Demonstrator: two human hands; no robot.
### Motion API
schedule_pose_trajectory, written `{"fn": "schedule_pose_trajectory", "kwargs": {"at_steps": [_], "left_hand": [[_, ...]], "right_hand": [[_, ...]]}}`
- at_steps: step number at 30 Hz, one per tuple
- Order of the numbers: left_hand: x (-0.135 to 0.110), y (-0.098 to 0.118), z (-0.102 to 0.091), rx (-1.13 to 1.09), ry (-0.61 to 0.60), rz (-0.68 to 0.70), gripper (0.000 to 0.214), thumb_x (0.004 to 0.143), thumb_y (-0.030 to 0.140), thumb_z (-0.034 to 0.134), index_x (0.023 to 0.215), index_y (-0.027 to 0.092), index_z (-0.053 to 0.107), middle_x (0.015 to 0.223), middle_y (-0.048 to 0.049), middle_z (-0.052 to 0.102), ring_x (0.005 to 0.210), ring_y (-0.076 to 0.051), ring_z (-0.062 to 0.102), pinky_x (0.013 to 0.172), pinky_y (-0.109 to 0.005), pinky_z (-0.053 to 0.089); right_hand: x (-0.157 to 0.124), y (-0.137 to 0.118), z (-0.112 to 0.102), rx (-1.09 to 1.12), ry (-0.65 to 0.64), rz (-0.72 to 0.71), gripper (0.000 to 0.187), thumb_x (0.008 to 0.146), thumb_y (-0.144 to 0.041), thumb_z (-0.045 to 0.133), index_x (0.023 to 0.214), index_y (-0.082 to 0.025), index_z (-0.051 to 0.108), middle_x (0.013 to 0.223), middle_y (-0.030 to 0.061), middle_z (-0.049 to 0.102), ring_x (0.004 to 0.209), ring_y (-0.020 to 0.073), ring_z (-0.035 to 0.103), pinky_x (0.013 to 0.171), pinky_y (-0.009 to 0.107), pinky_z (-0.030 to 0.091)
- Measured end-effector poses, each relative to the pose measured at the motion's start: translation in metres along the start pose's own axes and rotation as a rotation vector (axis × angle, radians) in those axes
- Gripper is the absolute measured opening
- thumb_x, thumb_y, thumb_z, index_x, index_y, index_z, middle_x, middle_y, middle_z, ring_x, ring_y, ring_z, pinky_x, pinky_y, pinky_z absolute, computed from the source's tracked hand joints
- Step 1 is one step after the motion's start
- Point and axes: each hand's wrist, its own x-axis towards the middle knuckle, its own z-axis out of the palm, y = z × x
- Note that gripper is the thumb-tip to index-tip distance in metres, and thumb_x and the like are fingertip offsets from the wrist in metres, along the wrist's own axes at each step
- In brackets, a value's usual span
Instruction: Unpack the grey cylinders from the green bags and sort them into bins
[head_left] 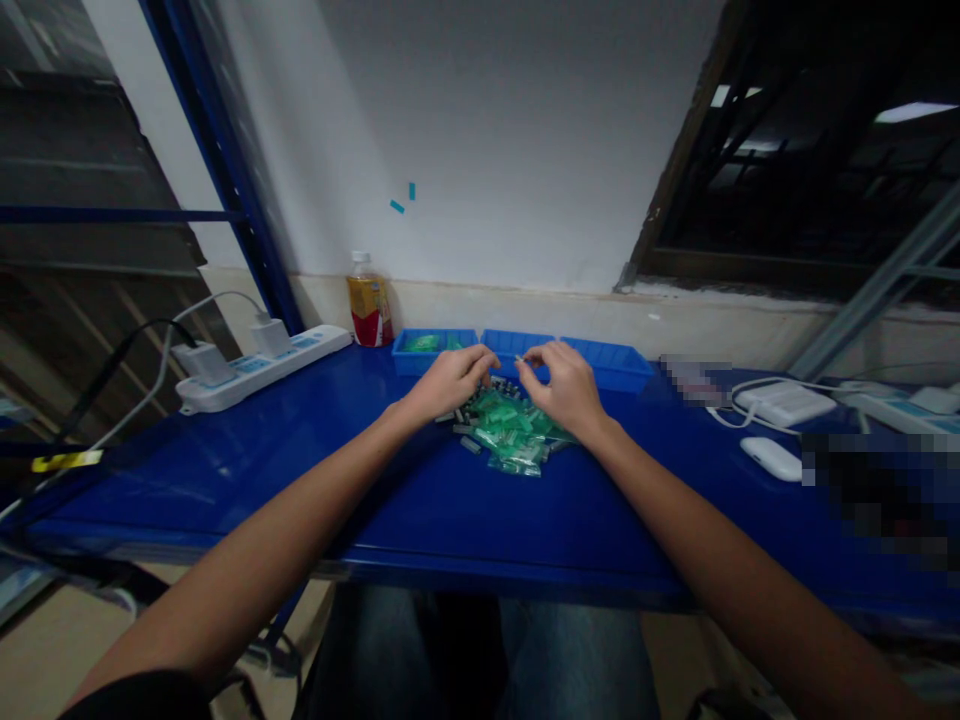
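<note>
My right hand pinches a small, light-coloured piece between thumb and fingertips, just above the pile; its kind is too small to make out. Opposite it, my left hand has its fingers curled together, and whatever they may hold is hidden. Below both hands lies a heap of small green plastic bags. Small grey and clear cylindrical pieces lie around and partly under the bags. Behind the hands stand a blue bin with green bags in it and a longer blue bin.
A bottle stands by the wall. At left, a white power strip carries plugs and cables. On the right lie a white charger-like block with a cable, a white rounded case and another power strip. The blue table has its front edge near my lap.
</note>
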Motion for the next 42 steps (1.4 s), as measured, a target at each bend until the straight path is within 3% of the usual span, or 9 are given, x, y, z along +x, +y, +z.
{"fn": "schedule_pose_trajectory", "kwargs": {"at_steps": [5, 9, 15, 21, 25, 30, 33, 37, 42], "left_hand": [[-0.001, -0.028, -0.014, 0.312, -0.222, -0.007, 0.023, 0.083, 0.023, 0.047, 0.093, 0.018, 0.067, 0.089, -0.0058, 0.070, 0.078, -0.017, 0.062, 0.069, -0.024, 0.042], [-0.004, -0.036, -0.010, 0.382, -0.342, -0.023, 0.020, 0.077, 0.025, 0.054, 0.088, 0.022, 0.071, 0.087, -0.0033, 0.071, 0.077, -0.017, 0.063, 0.068, -0.023, 0.042], [-0.004, -0.026, 0.002, 0.431, -0.327, -0.086, 0.024, 0.076, 0.033, 0.055, 0.091, 0.024, 0.072, 0.088, -0.0069, 0.071, 0.077, -0.021, 0.063, 0.063, -0.027, 0.041], [-0.005, -0.024, 0.006, 0.388, -0.316, -0.124, 0.021, 0.074, 0.028, 0.056, 0.085, 0.023, 0.072, 0.081, -0.0068, 0.070, 0.068, -0.020, 0.061, 0.059, -0.027, 0.039], [-0.005, -0.027, 0.006, 0.292, -0.269, -0.112, 0.017, 0.074, 0.020, 0.053, 0.080, 0.020, 0.068, 0.080, -0.0060, 0.067, 0.070, -0.019, 0.060, 0.060, -0.027, 0.039], [0.000, -0.022, 0.003, 0.094, -0.227, -0.083, 0.013, 0.081, 0.020, 0.048, 0.084, 0.015, 0.059, 0.079, -0.0043, 0.064, 0.071, -0.014, 0.058, 0.065, -0.024, 0.042], [0.002, -0.014, 0.000, -0.276, -0.213, -0.073, 0.013, 0.084, 0.026, 0.049, 0.086, 0.014, 0.054, 0.077, -0.0024, 0.060, 0.070, -0.011, 0.055, 0.065, -0.023, 0.043], [0.000, -0.005, -0.001, -0.763, -0.188, -0.116, 0.015, 0.079, 0.027, 0.059, 0.085, 0.015, 0.053, 0.072, -0.0004, 0.056, 0.063, -0.009, 0.051, 0.060, -0.022, 0.040], [0.000, -0.002, -0.003, -0.643, -0.177, -0.160, 0.010, 0.082, 0.025, 0.053, 0.087, 0.016, 0.055, 0.077, -0.0031, 0.061, 0.065, -0.010, 0.053, 0.061, -0.023, 0.042]], "right_hand": [[-0.008, 0.074, -0.010, -0.274, 0.046, 0.317, 0.024, 0.083, -0.033, 0.050, 0.080, -0.015, 0.065, 0.087, 0.0129, 0.062, 0.089, 0.0267, 0.053, 0.080, 0.038, 0.039], [-0.015, 0.096, -0.011, -0.372, -0.020, 0.481, 0.028, 0.082, -0.036, 0.049, 0.083, -0.015, 0.068, 0.093, 0.0148, 0.061, 0.096, 0.0297, 0.049, 0.080, 0.041, 0.037], [-0.010, 0.083, -0.002, -0.329, -0.121, 0.466, 0.033, 0.085, -0.040, 0.046, 0.087, -0.017, 0.069, 0.098, 0.0136, 0.062, 0.100, 0.0313, 0.046, 0.079, 0.043, 0.035], [-0.007, 0.068, 0.002, -0.275, -0.116, 0.411, 0.034, 0.087, -0.044, 0.046, 0.091, -0.019, 0.069, 0.097, 0.0132, 0.063, 0.100, 0.0315, 0.047, 0.079, 0.043, 0.035], [-0.008, 0.042, 0.005, -0.194, -0.124, 0.303, 0.029, 0.087, -0.042, 0.049, 0.086, -0.020, 0.068, 0.094, 0.0111, 0.064, 0.098, 0.0299, 0.048, 0.078, 0.042, 0.036], [-0.007, 0.001, 0.007, -0.006, -0.127, 0.108, 0.022, 0.086, -0.037, 0.053, 0.090, -0.020, 0.066, 0.087, 0.0076, 0.065, 0.091, 0.0258, 0.052, 0.078, 0.039, 0.038], [-0.007, -0.017, 0.006, 0.107, -0.139, -0.023, 0.019, 0.086, -0.030, 0.052, 0.098, -0.019, 0.063, 0.086, 0.0067, 0.064, 0.086, 0.0230, 0.054, 0.078, 0.037, 0.040], [-0.008, -0.028, 0.004, 0.189, -0.082, -0.086, 0.014, 0.086, -0.024, 0.049, 0.093, -0.019, 0.060, 0.083, 0.0061, 0.062, 0.082, 0.0215, 0.054, 0.077, 0.035, 0.042], [-0.009, -0.030, 0.002, 0.169, -0.068, -0.070, 0.014, 0.087, -0.028, 0.049, 0.089, -0.020, 0.060, 0.083, 0.0057, 0.062, 0.082, 0.0209, 0.054, 0.076, 0.034, 0.041]]}}
